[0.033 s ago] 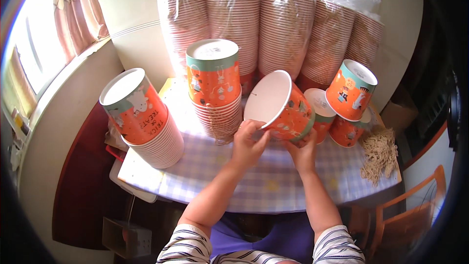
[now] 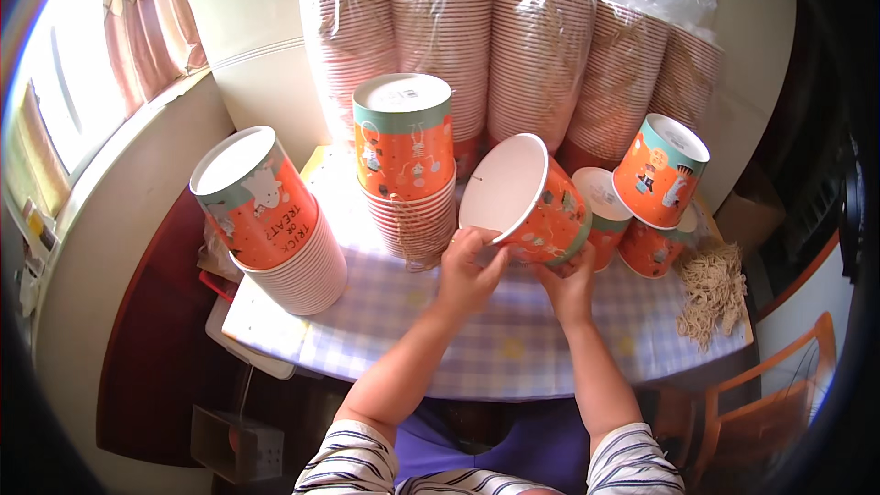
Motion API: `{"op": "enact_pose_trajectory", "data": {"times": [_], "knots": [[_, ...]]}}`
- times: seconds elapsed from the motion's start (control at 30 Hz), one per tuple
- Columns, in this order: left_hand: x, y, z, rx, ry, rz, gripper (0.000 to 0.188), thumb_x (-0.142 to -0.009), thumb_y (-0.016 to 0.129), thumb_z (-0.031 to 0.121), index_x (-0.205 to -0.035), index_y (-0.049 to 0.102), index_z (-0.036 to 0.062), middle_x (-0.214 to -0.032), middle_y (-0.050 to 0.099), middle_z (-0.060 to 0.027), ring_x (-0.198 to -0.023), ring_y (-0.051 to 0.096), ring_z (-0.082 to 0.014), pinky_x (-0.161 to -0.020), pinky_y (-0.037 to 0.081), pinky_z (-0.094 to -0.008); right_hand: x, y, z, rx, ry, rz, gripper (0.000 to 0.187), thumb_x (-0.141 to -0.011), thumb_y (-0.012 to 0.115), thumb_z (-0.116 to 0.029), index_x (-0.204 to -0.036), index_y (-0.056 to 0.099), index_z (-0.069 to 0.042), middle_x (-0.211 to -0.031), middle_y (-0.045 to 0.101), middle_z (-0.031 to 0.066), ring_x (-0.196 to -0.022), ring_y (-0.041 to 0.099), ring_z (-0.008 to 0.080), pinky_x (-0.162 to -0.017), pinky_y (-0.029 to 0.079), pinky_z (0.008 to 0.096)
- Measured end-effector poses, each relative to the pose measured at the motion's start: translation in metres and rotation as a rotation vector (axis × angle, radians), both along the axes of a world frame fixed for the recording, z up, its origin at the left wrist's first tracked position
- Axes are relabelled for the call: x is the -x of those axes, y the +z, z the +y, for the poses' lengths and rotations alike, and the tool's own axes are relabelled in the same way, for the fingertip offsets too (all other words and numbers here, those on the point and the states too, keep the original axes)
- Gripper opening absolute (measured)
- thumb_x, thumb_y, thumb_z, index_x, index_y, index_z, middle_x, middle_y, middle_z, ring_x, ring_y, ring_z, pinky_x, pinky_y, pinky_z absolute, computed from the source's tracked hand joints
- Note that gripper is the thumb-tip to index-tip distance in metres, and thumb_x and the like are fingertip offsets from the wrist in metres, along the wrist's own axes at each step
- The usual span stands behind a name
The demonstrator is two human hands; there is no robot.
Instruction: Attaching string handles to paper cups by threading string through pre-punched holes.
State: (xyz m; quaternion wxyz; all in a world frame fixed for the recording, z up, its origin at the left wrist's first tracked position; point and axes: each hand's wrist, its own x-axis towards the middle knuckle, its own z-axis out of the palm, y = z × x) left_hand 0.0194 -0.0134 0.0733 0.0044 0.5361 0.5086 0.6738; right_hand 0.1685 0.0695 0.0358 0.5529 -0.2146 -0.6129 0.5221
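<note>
An orange paper bucket [image 2: 553,209] with a green band at its base is tilted between my hands, its white mouth facing up and to the left. My left hand [image 2: 470,273] grips the rim from below with thumb and fingers. At the green base end, my right hand [image 2: 568,284] holds the wall, with some fingertips hidden beneath. A small dark spot or strand shows on the inner wall. Left of it stands an upside-down stack of like buckets [image 2: 403,151], with thin tan strings [image 2: 417,234] hanging down its side.
Another upside-down bucket stack [image 2: 266,211] leans at the table's left. Upside-down buckets [image 2: 660,170] are piled at the right, beside a heap of tan strings [image 2: 713,289]. Tall plastic-wrapped bucket stacks [image 2: 536,55] line the back of the checkered tablecloth [image 2: 385,330]. A wooden chair [image 2: 765,394] stands lower right.
</note>
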Motion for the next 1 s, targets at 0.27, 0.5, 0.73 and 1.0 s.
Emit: {"op": "enact_pose_trajectory", "data": {"times": [0.27,0.5,0.73,1.0], "knots": [[0.002,-0.005,-0.010,-0.144,0.037,0.008,0.030,-0.076,0.068,0.006,-0.105,0.059,0.0030,-0.104,0.056,-0.0147,-0.095,0.055,-0.0263,-0.082,0.045,-0.0336,-0.016,0.004,0.009,-0.211,-0.170,-0.017,0.023,-0.081,0.069,-0.002,-0.098,0.054,-0.001,-0.086,0.065,0.0050,-0.078,0.061,0.0109,-0.071,0.049,0.0249],[0.004,-0.044,0.012,-0.151,0.105,0.120,0.059,-0.079,0.066,0.014,-0.130,0.041,-0.0005,-0.124,0.047,-0.0206,-0.115,0.046,-0.0360,-0.098,0.038,-0.0404,-0.056,0.106,0.026,-0.765,-0.488,-0.489,0.014,-0.080,0.068,-0.004,-0.090,0.058,-0.002,-0.072,0.065,0.0100,-0.061,0.061,0.0206,-0.059,0.046,0.0304],[0.001,-0.050,0.017,0.091,0.041,-0.002,0.037,-0.078,0.065,0.014,-0.112,0.054,0.0047,-0.110,0.055,-0.0133,-0.087,0.059,-0.0270,-0.076,0.049,-0.0373,-0.012,0.224,0.037,-1.127,-0.325,-0.636,0.017,-0.074,0.065,0.004,-0.087,0.055,-0.001,-0.075,0.060,0.0166,-0.068,0.060,0.0346,-0.058,0.046,0.0391],[0.004,-0.061,0.022,0.078,0.078,0.064,0.028,-0.079,0.065,0.010,-0.105,0.057,0.0050,-0.107,0.056,-0.0108,-0.085,0.060,-0.0209,-0.054,0.052,-0.0281,0.074,0.260,0.057,-1.404,-0.227,-0.745,0.021,-0.075,0.063,0.001,-0.093,0.055,-0.002,-0.084,0.061,0.0160,-0.079,0.060,0.0368,-0.065,0.048,0.0418]]}}
